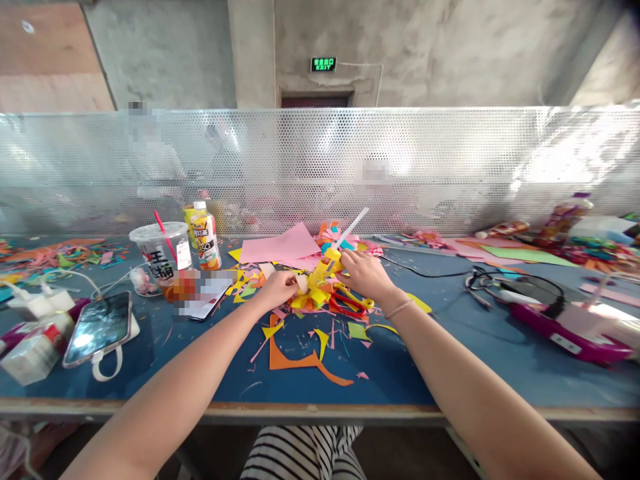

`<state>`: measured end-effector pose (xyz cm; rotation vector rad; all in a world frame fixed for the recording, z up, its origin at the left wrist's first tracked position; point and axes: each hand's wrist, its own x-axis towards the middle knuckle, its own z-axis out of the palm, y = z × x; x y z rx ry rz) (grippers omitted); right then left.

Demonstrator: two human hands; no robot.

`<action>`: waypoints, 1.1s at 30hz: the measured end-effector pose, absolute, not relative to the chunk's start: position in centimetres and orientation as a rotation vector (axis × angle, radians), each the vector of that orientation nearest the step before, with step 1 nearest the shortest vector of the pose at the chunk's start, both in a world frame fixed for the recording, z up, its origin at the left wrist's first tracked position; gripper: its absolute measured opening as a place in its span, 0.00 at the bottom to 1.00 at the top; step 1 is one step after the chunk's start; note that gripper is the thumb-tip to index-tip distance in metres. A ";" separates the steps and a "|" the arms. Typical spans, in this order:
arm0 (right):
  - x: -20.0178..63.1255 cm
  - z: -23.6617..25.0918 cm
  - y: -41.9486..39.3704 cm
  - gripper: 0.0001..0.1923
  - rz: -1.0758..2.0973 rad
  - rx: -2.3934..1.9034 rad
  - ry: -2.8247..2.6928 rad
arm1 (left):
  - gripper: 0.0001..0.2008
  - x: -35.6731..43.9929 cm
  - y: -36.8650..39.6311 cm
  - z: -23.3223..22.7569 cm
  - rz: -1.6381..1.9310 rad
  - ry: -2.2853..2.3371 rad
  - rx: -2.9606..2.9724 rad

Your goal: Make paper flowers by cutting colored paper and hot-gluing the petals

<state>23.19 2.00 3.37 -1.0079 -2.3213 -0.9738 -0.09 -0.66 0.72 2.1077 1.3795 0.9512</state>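
My right hand [361, 272] is closed around a yellow hot glue gun [330, 259], and a translucent glue stick [351, 228] juts up from its back. The gun's nozzle end points down toward a cluster of yellow paper pieces [311, 297]. Left of the gun, my left hand [280, 291] pinches a pale paper strip [301, 283] at the edge of that cluster. Scissors with red and yellow handles [347, 303] lie just below my right hand, their blades hidden. Orange paper offcuts [290, 360] and small scraps are spread in front of both hands.
On the left stand a lidded plastic cup [159, 250] and a drink bottle [206, 237], with a phone [103, 327] nearer me. Pink sheets [283, 245] lie behind my hands. At right sits a purple power strip [570, 337] with black cables. A perforated metal screen [425, 173] closes the back.
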 end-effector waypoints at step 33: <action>23.5 3.4 2.1 0.07 -0.933 -0.958 -2.352 | 0.06 -0.3 -0.7 0.7 0.924 1.390 2.285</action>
